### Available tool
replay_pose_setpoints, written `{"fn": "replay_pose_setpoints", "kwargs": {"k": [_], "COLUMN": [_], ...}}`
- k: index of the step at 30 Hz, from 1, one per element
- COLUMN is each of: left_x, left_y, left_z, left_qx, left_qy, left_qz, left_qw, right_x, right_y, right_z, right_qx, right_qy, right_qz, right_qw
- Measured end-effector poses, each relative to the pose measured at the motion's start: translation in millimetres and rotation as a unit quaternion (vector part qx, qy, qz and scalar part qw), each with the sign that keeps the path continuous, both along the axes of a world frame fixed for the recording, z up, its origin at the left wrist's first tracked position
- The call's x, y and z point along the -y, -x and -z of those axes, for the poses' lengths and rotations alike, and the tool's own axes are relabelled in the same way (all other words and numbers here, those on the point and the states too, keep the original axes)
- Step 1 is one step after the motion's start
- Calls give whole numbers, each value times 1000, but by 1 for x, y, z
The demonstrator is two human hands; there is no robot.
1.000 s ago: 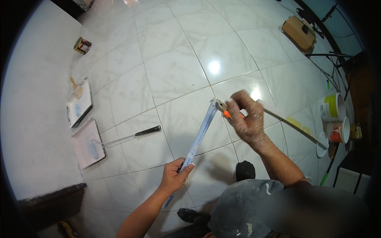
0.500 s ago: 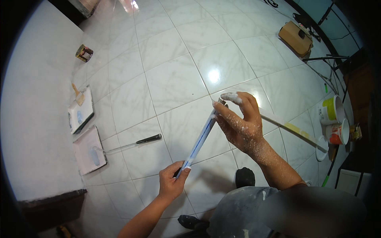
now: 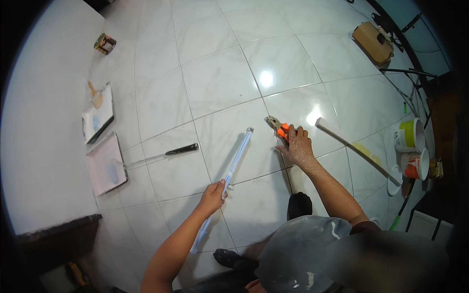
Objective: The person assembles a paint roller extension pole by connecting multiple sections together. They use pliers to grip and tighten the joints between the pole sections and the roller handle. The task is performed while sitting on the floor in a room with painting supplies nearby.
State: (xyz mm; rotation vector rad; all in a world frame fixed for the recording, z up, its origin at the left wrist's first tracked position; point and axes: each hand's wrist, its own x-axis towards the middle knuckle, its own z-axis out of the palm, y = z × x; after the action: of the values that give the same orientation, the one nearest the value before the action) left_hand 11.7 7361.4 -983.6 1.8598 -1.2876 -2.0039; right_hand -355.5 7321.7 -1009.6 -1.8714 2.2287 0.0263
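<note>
My left hand (image 3: pixel 212 199) is closed around a long, narrow pale blue-and-white strip (image 3: pixel 236 160). The strip slants up and away from me, with a grey metallic piece at its far end; its lower part passes behind my hand and forearm. My right hand (image 3: pixel 299 147), dusted with white, is on a pair of pliers (image 3: pixel 280 128) with orange handles, its fingers around the handles. The grey jaws point toward the far left, apart from the strip. I cannot tell whether the pliers still touch the floor.
Left, by the white wall, are two paint trays (image 3: pixel 108 181), a brush (image 3: pixel 95 95), a black-handled roller (image 3: pixel 181 149) and a tin (image 3: pixel 105 44). On the right lie a long straight bar (image 3: pixel 359 151), white buckets (image 3: pixel 409 136) and a brown box (image 3: pixel 373 44). Tiled floor lies between.
My right hand has left the strip's far end and moved down right onto the pliers, which now show. My left hand has moved slightly up with the strip, gripping it farther along.
</note>
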Motion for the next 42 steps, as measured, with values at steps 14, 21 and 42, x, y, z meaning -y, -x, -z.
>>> {"fn": "replay_pose_setpoints", "kwargs": {"k": [14,21,42], "left_x": [-8,7,28], "left_y": [-11,-12,-18], "left_z": [31,41,28], "left_qx": [177,111,-181], "left_qy": [215,82,-365], "left_qz": [128,118,-35], "left_qw": [952,983,912], "right_x": [12,12,12], "right_y": [-55,-65,-71], "right_z": [-108,-13,-33], "right_qx": [448,284,204], "right_qy": [60,-83,-177], "right_qz": [-16,-1,-15], "right_qw": [892,955,963]}}
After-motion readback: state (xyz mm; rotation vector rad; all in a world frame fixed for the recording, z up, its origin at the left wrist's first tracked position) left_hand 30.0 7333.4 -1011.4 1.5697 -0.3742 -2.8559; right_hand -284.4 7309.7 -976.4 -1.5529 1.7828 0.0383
